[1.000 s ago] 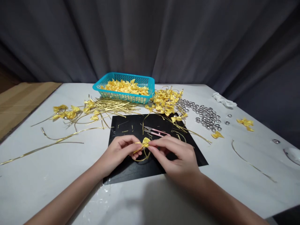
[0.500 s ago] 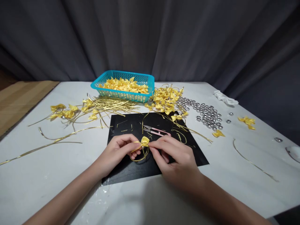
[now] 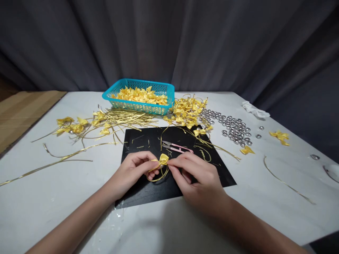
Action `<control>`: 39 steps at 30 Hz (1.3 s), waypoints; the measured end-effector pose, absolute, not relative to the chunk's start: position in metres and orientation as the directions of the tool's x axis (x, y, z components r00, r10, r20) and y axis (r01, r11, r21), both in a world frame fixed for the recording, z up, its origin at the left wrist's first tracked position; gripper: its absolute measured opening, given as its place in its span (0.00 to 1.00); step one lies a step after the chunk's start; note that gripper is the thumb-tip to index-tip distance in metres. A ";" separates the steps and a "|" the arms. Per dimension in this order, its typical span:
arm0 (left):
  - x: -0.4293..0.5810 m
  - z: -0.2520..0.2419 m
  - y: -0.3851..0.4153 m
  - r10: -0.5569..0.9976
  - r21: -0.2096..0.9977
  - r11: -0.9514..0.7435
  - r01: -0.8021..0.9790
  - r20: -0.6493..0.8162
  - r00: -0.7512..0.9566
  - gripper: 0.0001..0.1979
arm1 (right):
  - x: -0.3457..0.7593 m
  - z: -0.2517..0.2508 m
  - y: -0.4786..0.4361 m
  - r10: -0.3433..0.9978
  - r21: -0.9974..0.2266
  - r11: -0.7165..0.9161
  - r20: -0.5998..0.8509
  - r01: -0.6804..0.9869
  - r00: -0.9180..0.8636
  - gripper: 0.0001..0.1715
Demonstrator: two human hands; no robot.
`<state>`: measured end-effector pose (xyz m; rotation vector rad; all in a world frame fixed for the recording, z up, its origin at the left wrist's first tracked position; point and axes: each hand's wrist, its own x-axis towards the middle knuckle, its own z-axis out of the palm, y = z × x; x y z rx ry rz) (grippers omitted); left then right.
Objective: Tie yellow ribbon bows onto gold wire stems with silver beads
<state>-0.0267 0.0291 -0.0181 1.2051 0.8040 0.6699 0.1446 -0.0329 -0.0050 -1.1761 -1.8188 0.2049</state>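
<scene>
Over the black mat [image 3: 143,194], my left hand [image 3: 139,167] pinches the left side of a small yellow ribbon flower [image 3: 164,158]. My right hand [image 3: 197,173] is closed at the flower's right side, thumb and forefinger pressed together on it. A gold cord [image 3: 159,180] loops below the flower between both hands. Just behind the hands lie pink-handled thread snips [image 3: 177,147] on the mat, among short cord clippings. The exact spot where the fingertips meet the cord is too small to make out.
A blue basket [image 3: 171,92] of yellow ribbon pieces stands at the back. In front of it lies a bundle of gold cords [image 3: 129,118]. To the right are finished-looking flowers [image 3: 188,109], a spread of silver beads [image 3: 235,130] and a crumpled white tissue [image 3: 255,110].
Almost nothing differs. The cord loop under the flower has shifted very slightly to the right; both hands keep their pinch in the same place.
</scene>
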 end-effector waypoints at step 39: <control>-0.028 -0.021 0.030 0.784 0.965 0.255 -0.067 -0.165 0.599 0.08 | 0.146 -0.006 -0.031 0.782 -0.580 0.558 0.607 0.593 -0.142 0.11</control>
